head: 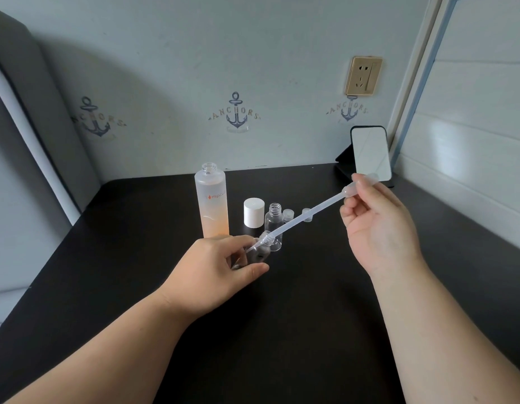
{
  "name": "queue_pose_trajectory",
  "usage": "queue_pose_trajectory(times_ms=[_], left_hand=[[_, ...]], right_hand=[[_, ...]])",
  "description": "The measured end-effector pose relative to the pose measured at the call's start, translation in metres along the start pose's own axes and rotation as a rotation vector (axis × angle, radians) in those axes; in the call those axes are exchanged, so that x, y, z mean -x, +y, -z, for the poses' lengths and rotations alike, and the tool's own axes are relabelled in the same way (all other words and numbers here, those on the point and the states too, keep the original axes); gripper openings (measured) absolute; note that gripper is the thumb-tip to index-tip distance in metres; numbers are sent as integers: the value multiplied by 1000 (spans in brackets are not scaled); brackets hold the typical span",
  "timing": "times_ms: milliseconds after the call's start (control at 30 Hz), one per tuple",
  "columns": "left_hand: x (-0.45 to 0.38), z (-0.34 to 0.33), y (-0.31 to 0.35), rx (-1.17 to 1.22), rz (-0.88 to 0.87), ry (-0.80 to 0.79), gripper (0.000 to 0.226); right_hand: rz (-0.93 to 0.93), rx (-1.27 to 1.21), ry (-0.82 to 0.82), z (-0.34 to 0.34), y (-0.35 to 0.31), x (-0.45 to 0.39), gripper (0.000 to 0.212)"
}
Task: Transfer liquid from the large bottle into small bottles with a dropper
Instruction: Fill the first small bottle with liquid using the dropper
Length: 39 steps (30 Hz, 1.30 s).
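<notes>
The step in hand looks like the emptying one — the dropper (308, 215) has its tip down inside the neck of a small bottle (257, 252), and the liquid is to be let out there. The left hand (220, 275) holds that small bottle tilted toward the right, fingers and thumb curled round its body, low over the near middle of the black table (136, 258). The right hand (378, 225) pinches the dropper's bulb between thumb and fingertips, up at the right, so the tube slants down and leftward into the bottle.

Next, I'd judge, comes a gentle squeeze of the bulb while the tip stays inside the neck, with the bottle held steady — then back to the big bottle (212, 202) for another draw.

The dropper is pale, translucent plastic, long and thin; I can't tell whether there is liquid in it. The held bottle is clear, and how full it is I can't make out behind the fingers. The big bottle stands uncapped just beyond the left hand, frosted, with orange liquid in its lower part. To its right stand a white cap (253, 212), a second small bottle (274, 225) open and seemingly empty, and two little clear caps (287, 214).
</notes>
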<state>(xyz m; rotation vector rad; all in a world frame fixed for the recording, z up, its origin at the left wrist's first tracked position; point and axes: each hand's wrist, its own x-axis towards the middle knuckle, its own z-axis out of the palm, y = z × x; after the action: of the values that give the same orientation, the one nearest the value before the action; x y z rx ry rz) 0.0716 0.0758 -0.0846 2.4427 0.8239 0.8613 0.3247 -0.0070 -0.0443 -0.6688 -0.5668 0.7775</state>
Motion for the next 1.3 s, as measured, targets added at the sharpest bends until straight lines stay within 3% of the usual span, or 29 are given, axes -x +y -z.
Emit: queue_pose_trajectory(times_ms=[267,533,800,967,1067,1167,1233,1300], left_hand=[[0,2,2,66,72,-38,27],[2,4,0,159,114,-97,21],[1,7,0,143,79,-89,45],[6,13,3,177,41,6,43],[11,19,6,296,5,344,27],[6,21,2,303,197,638,14],[-2,19,-8,353,303,613,29],[-9,15,-16,414,357,451,61]], right_hand=[[-2,-80,91,6,-3,-3,7],[-12,-146,134,7,-6,-4,15],[-67,-130,129,11,1,-7,16],[-82,-154,122,11,4,-6,15],[-84,-178,139,10,5,-5,15],[-93,-196,126,10,5,-5,16],[-100,-195,114,9,6,-5,16],[-109,-191,116,9,8,-5,15]])
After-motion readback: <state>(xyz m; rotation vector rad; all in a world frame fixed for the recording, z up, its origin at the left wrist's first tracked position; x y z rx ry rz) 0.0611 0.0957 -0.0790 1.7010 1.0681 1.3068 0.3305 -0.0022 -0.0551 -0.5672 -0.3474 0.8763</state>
